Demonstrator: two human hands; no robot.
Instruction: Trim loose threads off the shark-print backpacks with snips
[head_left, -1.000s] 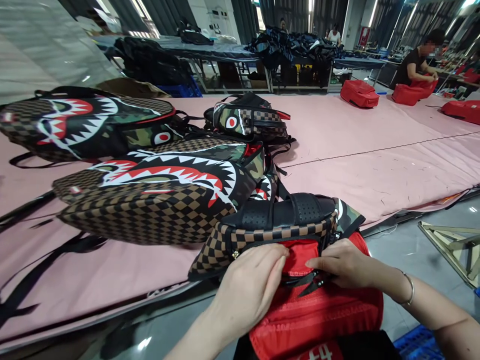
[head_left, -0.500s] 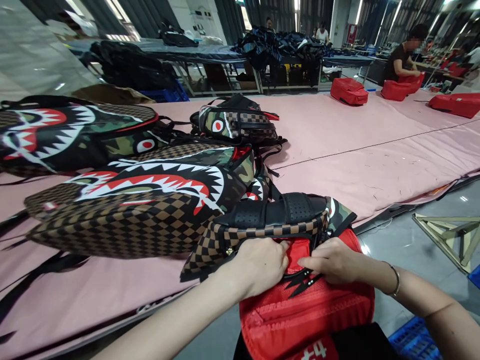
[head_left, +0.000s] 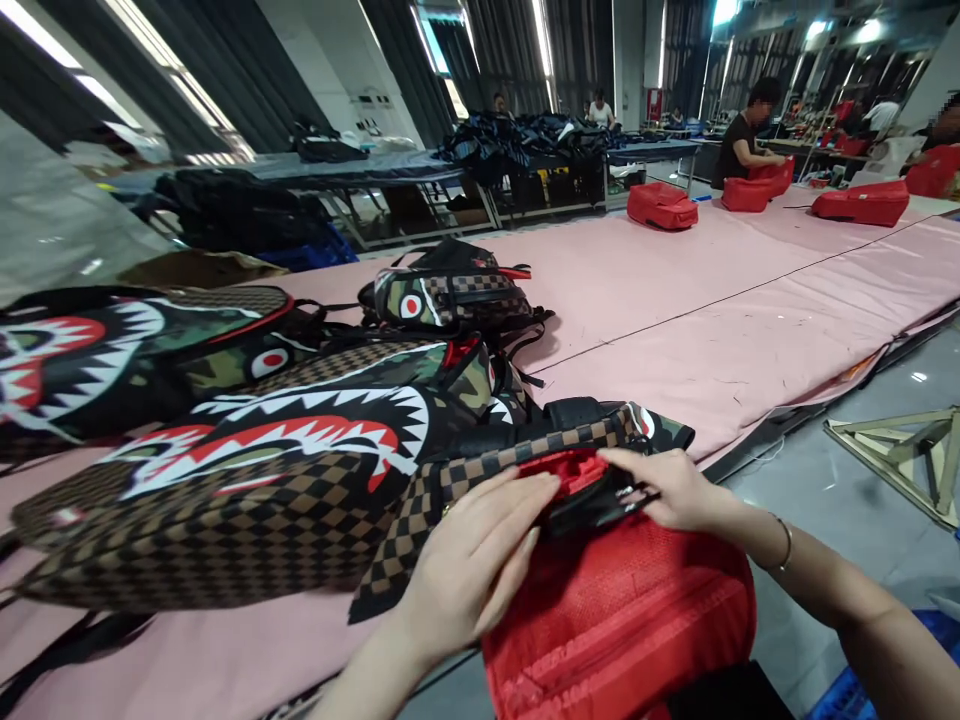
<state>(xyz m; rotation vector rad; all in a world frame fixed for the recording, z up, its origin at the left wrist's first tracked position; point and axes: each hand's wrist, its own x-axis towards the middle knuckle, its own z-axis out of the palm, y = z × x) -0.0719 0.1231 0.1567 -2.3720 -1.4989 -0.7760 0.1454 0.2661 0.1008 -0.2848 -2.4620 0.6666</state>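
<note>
Pink-covered desk [head_left: 675,330] dominates; flat room spreads on its right half, and its near edge slants away to the right. Gray floor [head_left: 817,500] gives space beside that edge. On the crowded left, a large shark-mouth backpack [head_left: 247,500] lies near the front; a second shark-mouth backpack [head_left: 187,350] lies behind. Checkered bag in hand [head_left: 622,590] is at the near edge, red lining hanging past it, its upper part next to the large backpack. Smaller backpack [head_left: 465,300] lies beyond. Red bag [head_left: 663,206] sits well apart, near the far edge. Left grip [head_left: 472,555]: fingers together over the opening's left side; cannot tell whether grasping. Right grip [head_left: 679,488]: grasping the opening's black rim, index finger extended. Red pocket opening [head_left: 574,472] gapes between them.
</note>
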